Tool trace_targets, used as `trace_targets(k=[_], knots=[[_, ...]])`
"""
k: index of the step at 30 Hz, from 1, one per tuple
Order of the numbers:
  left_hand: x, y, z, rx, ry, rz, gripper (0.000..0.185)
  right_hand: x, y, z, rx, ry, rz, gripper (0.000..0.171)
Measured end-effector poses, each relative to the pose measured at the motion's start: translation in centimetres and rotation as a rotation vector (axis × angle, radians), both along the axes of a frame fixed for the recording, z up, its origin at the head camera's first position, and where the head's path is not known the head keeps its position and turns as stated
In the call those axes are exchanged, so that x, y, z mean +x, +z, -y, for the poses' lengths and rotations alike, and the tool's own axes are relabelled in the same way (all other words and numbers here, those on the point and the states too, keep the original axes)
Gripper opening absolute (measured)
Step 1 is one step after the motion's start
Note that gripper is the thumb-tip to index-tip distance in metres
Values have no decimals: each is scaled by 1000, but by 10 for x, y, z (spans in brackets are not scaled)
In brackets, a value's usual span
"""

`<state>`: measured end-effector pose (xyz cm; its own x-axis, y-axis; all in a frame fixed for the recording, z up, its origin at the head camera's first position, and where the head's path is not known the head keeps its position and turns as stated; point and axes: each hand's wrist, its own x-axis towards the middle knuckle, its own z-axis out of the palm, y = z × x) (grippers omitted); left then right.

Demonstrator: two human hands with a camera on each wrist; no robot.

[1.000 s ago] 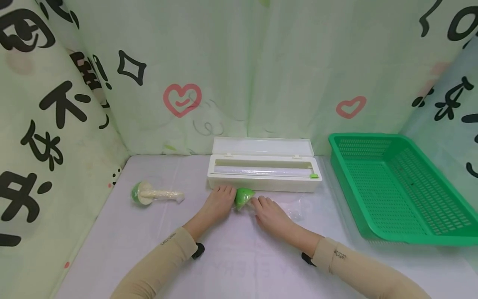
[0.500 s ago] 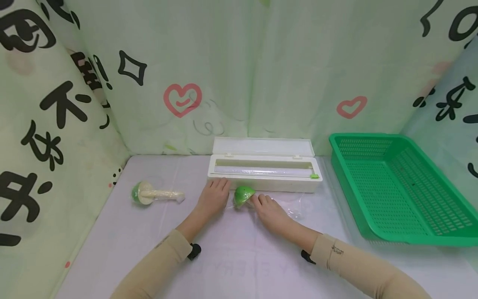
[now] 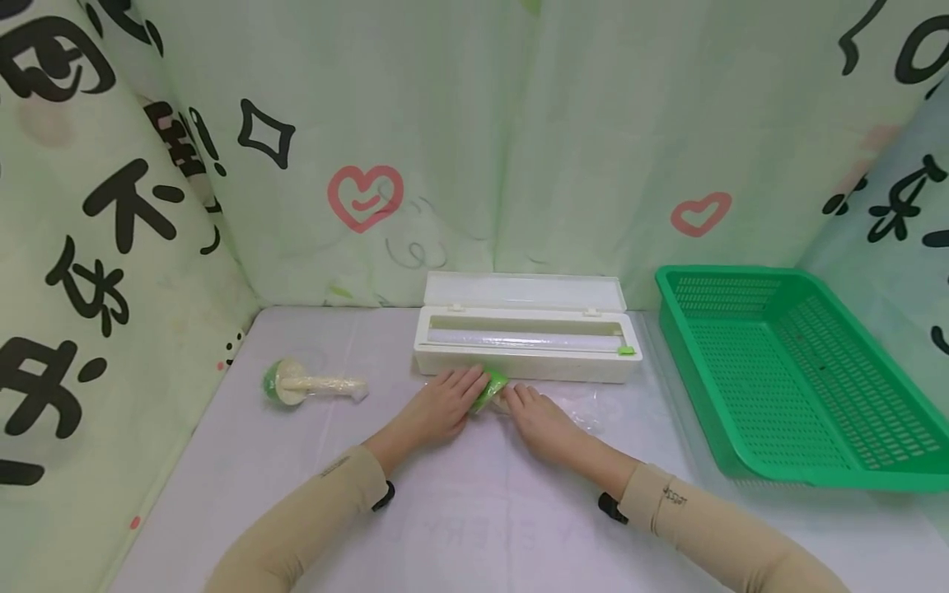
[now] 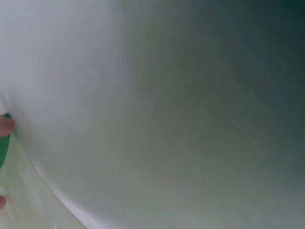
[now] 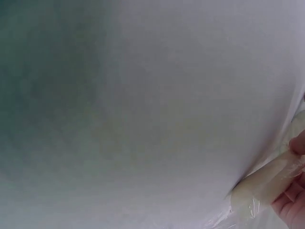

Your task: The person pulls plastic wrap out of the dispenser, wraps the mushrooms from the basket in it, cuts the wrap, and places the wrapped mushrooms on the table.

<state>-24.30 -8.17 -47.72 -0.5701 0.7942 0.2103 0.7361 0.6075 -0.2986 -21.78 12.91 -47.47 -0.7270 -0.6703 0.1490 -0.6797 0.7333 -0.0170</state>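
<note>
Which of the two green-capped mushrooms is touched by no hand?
The far-left mushroom, lying apart; left hand and right hand touch the other mushroom.

Glossy, crinkled clear plastic film

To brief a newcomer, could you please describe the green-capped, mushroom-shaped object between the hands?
Find the long white plastic box, lid open. In front, between left hand and right hand, is the green-capped, mushroom-shaped object. Both hands touch it, unlike its pale-stemmed lookalike farther left.
</note>
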Motion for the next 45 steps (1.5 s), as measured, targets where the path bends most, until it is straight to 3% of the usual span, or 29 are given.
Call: trace_targets(k=[4,10,17,21,25,30,32,39,45], knots=[[-4,-4,-4,-42,22,-50,51,0,3,-2,-12,-4,47,45],[-9,-7,-7,-35,31,-104,46,0,4,-5,-64,-36,36,40],[-10,2,-4,-45,-7,-104,63,5,1,-20,-34,-134,-101,39],[-12,5,-2,23,-50,-79,70,4,-1,-30,-4,-126,-180,31],[-14,8,1,146,-134,-78,75,4,-1,-36,-30,-87,-177,25],[-16,14,10,266,-193,-169,80,6,6,-37,-75,-87,-143,24],[-17,16,17,271,-209,-222,74,6,8,-38,-94,-86,-143,25],[-20,24,29,230,-292,-373,18,6,8,-40,-142,-62,-175,25],[-19,26,15,248,-252,-386,19,8,13,-38,-119,-57,-145,27]])
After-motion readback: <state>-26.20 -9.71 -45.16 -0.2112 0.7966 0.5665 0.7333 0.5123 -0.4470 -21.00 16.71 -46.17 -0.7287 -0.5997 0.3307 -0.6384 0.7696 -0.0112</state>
